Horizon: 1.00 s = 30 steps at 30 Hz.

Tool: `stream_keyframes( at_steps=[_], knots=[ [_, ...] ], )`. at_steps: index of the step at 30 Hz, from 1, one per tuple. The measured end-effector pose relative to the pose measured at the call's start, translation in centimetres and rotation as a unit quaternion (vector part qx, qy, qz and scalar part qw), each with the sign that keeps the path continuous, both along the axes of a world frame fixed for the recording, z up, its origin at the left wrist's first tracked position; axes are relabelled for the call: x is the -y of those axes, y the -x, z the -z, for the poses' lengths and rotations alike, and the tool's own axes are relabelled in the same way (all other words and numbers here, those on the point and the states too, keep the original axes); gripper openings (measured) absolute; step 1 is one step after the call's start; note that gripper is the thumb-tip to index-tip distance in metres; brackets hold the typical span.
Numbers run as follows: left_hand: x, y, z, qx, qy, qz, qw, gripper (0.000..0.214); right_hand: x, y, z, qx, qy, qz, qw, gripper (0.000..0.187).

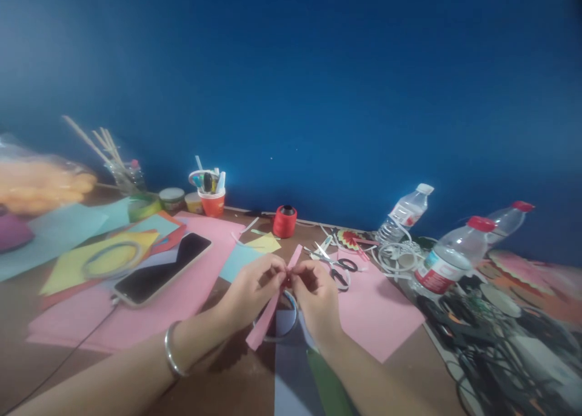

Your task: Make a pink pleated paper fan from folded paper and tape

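Note:
A narrow strip of pink paper (pixel 264 326) slants between my hands, its upper end sticking out past my fingertips and its lower end hanging toward me. My left hand (pixel 252 285) pinches it near the middle from the left. From the right, the closed fingertips of my right hand (pixel 317 290) meet the left ones on the same spot; the exact fold there is hidden. Beneath the hands lies a thin round hoop (pixel 296 319). Black-handled scissors (pixel 340 270) rest just beyond my right hand, on a pink sheet (pixel 377 319).
A red spool (pixel 285 223) and an orange cup of pens (pixel 213 204) stand by the blue wall. On the left, a phone (pixel 161 270) lies on coloured paper. Plastic bottles (pixel 450 258), white cord (pixel 395 255) and tangled black cables (pixel 482 355) crowd the right side.

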<state>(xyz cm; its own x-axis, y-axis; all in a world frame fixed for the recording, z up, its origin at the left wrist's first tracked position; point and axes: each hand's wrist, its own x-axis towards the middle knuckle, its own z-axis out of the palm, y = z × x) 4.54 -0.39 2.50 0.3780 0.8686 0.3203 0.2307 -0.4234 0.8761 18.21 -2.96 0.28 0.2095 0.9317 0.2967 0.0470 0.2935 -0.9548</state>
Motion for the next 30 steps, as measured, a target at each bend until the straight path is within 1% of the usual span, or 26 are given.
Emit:
stream_keyframes(
  at_steps=[4, 7, 11, 15, 19, 23, 27, 30],
  knots=[
    [-0.1, 0.0, 0.1, 0.004, 0.028, -0.017, 0.999, 0.012, -0.3, 0.0, -0.1, -0.058, 0.014, -0.005, 0.998, 0.005],
    [-0.2, 0.0, -0.1, 0.006, 0.057, -0.008, 0.998, 0.014, -0.4, 0.0, -0.3, -0.084, 0.016, -0.006, 0.996, 0.006],
    [-0.3, 0.0, -0.3, -0.002, 0.069, 0.0, 0.998, 0.015, -0.3, 0.0, -0.4, -0.102, 0.021, -0.019, 0.994, 0.007],
    [-0.4, -0.1, -0.1, 0.046, 0.119, -0.002, 0.992, 0.014, -0.3, 0.0, -0.1, -0.097, 0.023, -0.016, 0.995, 0.008],
    [-0.5, 0.0, 0.2, 0.064, 0.165, -0.016, 0.984, 0.011, -0.2, 0.0, 0.1, -0.059, 0.032, 0.012, 0.998, 0.011],
    [-0.5, -0.1, 0.4, 0.072, 0.159, -0.028, 0.984, 0.01, 0.0, 0.2, 0.1, -0.026, 0.031, 0.036, 0.999, 0.014],
    [-0.4, -0.3, 0.7, 0.123, 0.149, -0.036, 0.981, 0.009, 0.2, 0.5, 0.0, -0.036, 0.033, 0.027, 0.998, 0.018],
    [-0.4, -0.4, 0.8, 0.122, 0.13, -0.035, 0.983, 0.012, 0.2, 0.5, 0.1, -0.04, 0.007, 0.035, 0.999, 0.021]
  ],
)
